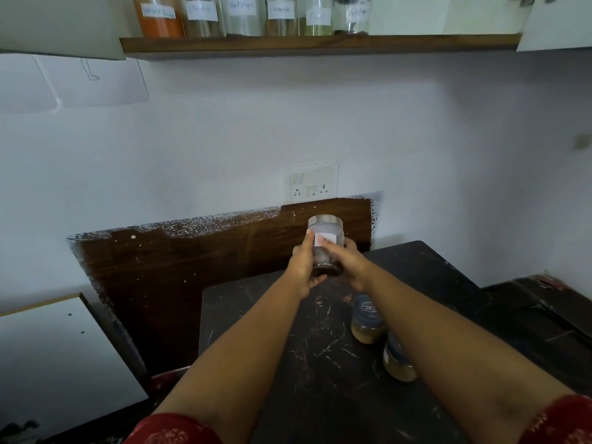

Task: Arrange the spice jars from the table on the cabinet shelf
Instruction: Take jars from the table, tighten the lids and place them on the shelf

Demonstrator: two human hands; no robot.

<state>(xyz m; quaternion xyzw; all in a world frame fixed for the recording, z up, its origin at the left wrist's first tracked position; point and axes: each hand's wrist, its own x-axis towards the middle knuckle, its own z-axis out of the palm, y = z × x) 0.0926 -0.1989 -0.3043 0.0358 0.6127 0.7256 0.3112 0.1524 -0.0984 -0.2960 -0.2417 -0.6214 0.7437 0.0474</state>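
A clear glass spice jar with a steel lid and a white label is held upright above the far part of the dark table. My left hand grips its left side and my right hand grips its right side and front. Two short jars with blue lids and tan powder stand on the table under my right forearm, one nearer the middle, the other partly hidden. Several labelled jars stand in a row on the wooden cabinet shelf high above.
An open white cabinet door hangs at the upper left, another at the upper right. A switch socket plate is on the wall above a brown panel. A white board lies to the left; the shelf's right half has room.
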